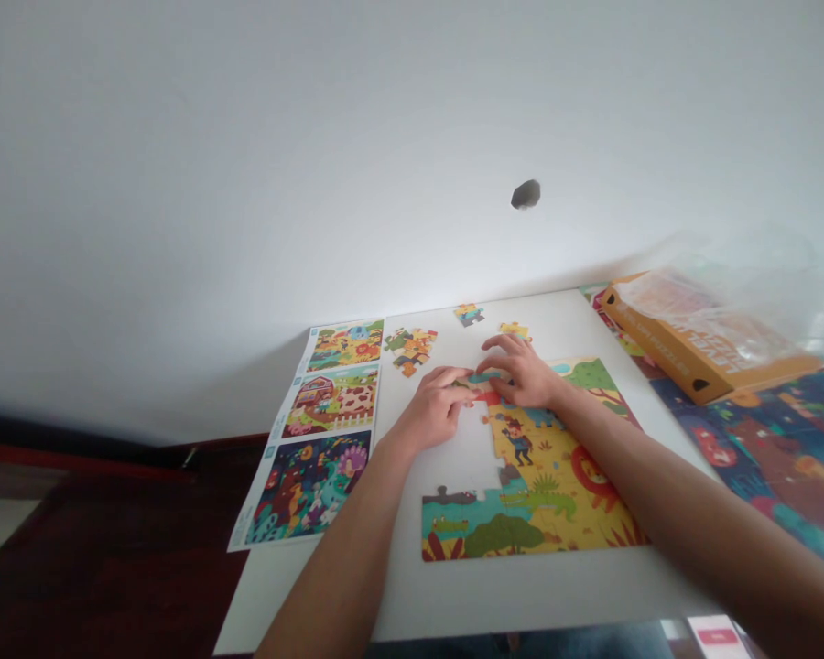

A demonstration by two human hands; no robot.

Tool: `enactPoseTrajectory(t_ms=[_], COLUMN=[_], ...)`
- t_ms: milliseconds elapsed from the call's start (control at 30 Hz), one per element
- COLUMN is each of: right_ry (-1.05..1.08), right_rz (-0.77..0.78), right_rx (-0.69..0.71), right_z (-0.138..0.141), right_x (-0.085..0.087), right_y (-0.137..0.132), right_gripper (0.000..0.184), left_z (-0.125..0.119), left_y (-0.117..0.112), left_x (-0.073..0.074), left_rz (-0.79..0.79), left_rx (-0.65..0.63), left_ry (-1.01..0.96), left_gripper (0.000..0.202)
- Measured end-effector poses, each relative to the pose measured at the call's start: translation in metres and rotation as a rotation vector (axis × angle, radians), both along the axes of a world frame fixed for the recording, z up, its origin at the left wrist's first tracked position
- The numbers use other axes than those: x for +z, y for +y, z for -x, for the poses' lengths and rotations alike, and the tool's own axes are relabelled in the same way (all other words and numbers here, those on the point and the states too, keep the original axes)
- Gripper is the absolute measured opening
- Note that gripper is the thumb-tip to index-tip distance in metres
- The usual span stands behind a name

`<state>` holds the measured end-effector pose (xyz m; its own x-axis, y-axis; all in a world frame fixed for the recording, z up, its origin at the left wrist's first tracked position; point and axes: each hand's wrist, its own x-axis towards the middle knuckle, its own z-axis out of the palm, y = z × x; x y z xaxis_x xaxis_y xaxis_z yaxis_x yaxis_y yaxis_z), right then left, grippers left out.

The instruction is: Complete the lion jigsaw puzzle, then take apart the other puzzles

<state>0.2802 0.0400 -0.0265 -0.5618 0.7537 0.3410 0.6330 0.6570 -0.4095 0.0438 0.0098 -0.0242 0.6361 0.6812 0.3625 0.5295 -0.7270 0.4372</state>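
A partly assembled jungle jigsaw puzzle (539, 480) lies on the white table (412, 599), showing a crocodile, a lion and a small explorer figure. A gap of bare table runs through its left part. My left hand (431, 409) and my right hand (520, 372) meet above its top edge, with their fingertips on a teal puzzle piece (482, 377). That piece is partly hidden by my fingers. Loose pieces lie beyond my hands: a small heap (410, 351), one piece (469, 314) and another (515, 329) near the far table edge.
A printed sheet of puzzle pictures (309, 439) lies along the table's left side. At the right are an orange box (687, 343) under clear plastic (721, 307) and a colourful jungle poster (783, 453). A white wall stands behind the table, and the left edge drops to a dark floor.
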Motion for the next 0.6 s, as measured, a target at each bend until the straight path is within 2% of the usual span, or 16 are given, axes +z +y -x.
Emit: enactPoseTrajectory(t_ms=[167, 233, 433, 500, 600], right_ry=[-0.02, -0.024, -0.018, -0.041, -0.054], right_rz=[0.013, -0.005, -0.027, 0.003, 0.008], right_rx=[-0.002, -0.044, -0.499, -0.567, -0.57], right_z=[0.0018, 0.0025, -0.0009, -0.0028, -0.0042], right_x=[0.0004, -0.0004, -0.0074, -0.0088, -0.0089], right_y=[-0.0012, -0.0012, 0.0047, 0.0062, 0.0067], right_gripper=[0.026, 0.026, 0.032, 0.031, 0.032], left_z=[-0.0006, -0.0007, -0.0008, -0.0008, -0.0009], left_y=[-0.0006, -0.0009, -0.0014, -0.0013, -0.0014], left_x=[0.0005, 0.0008, 0.0006, 0.0, -0.0003], left_rz=[0.004, 0.004, -0.003, -0.007, -0.007], left_rx=[0.003, 0.007, -0.007, -0.007, 0.0], left_ry=[-0.002, -0.002, -0.016, -0.021, -0.018], left_gripper=[0.04, 0.039, 0.038, 0.036, 0.035])
